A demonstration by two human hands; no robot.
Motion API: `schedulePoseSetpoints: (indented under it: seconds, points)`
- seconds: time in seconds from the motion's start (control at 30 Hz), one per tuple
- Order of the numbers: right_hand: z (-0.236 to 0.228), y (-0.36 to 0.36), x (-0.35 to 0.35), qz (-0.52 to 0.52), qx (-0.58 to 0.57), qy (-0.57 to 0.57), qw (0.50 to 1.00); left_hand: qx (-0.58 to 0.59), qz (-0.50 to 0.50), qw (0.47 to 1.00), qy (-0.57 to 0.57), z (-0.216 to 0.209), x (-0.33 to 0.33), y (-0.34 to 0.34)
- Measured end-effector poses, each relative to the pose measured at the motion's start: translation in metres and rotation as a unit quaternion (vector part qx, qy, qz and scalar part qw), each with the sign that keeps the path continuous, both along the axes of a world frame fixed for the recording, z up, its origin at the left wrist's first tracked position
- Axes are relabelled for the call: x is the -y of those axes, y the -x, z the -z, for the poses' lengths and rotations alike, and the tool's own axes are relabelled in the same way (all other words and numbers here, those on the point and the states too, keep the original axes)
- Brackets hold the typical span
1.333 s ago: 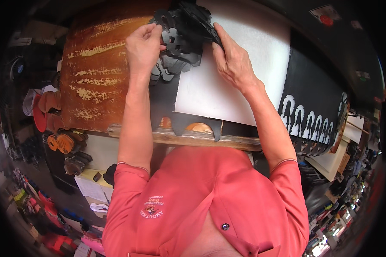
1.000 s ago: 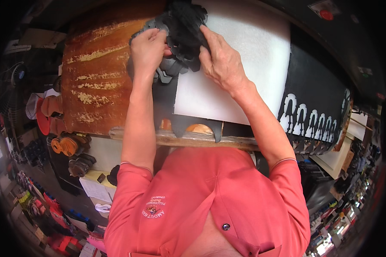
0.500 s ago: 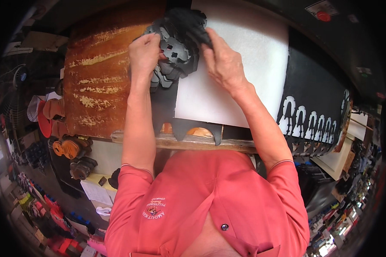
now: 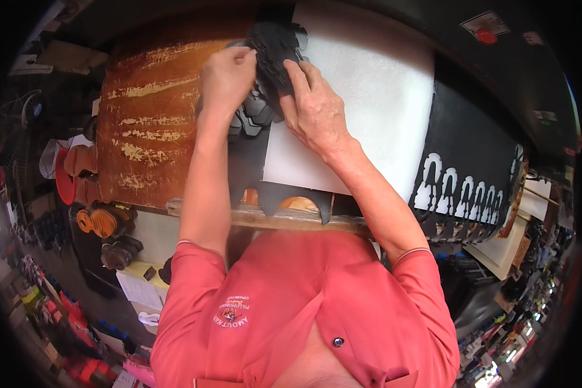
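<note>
A loose heap of dark, notched, flat cut-out pieces [image 4: 255, 110] lies at the far middle, over the seam between a brown board and a white sheet [image 4: 368, 84]. My right hand [image 4: 317, 113] grips the near right edge of a bunch of black cut-out pieces [image 4: 271, 55] on top of this heap, its fingertips over the edge. Left of the bunch, my left hand [image 4: 228, 81] is closed in a pinch, with thumb and forefinger by the black edge. Whatever it pinches is too small or hidden to name.
The worn brown board [image 4: 149, 129] spans the left. A black sheet [image 4: 462, 123] with a row of cut-out openings lies right of the white sheet. A wooden edge [image 4: 271, 218] runs along the front. Round orange and dark tools [image 4: 103, 221] stand beyond the board's near left corner.
My right hand has moved left and slightly nearer, bringing the black pieces over the grey ones. My left hand has shifted slightly right, still closed.
</note>
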State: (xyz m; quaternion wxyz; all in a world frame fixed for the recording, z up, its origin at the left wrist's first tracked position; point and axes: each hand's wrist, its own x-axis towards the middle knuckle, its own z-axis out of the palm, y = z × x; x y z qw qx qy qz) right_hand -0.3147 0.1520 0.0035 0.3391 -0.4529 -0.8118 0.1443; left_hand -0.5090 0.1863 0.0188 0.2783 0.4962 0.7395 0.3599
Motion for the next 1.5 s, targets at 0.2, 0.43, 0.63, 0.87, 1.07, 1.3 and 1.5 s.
schedulePoseSetpoints:
  seconds: [0.2, 0.43, 0.63, 0.87, 1.07, 1.3, 1.5]
  points:
    - [0.015, 0.003, -0.002, -0.015, -0.038, -0.012, 0.999, -0.042, -0.122, 0.989, 0.076, -0.005, 0.08, 0.052]
    - [0.03, 0.009, -0.004, -0.017, -0.061, -0.035, 0.997, 0.277, -0.143, 0.946, 0.094, 0.011, 0.099, 0.065]
    - [0.03, 0.007, -0.005, -0.025, -0.067, -0.041, 0.997, 0.147, -0.111, 0.981, 0.053, 0.024, 0.088, 0.055]
    - [0.03, 0.009, -0.003, -0.028, -0.087, -0.042, 0.995, 0.359, -0.163, 0.918, -0.039, 0.028, 0.08, 0.018]
    - [0.027, 0.017, 0.001, -0.009, -0.085, -0.043, 0.995, 0.418, -0.069, 0.905, -0.041, 0.008, 0.061, -0.001]
    - [0.03, 0.025, 0.011, -0.048, -0.103, -0.026, 0.993, 0.267, -0.089, 0.959, -0.019, 0.004, 0.042, -0.028]
    - [0.028, 0.024, 0.029, -0.106, -0.174, 0.097, 0.974, 0.262, -0.064, 0.963, -0.016, -0.009, 0.047, -0.028]
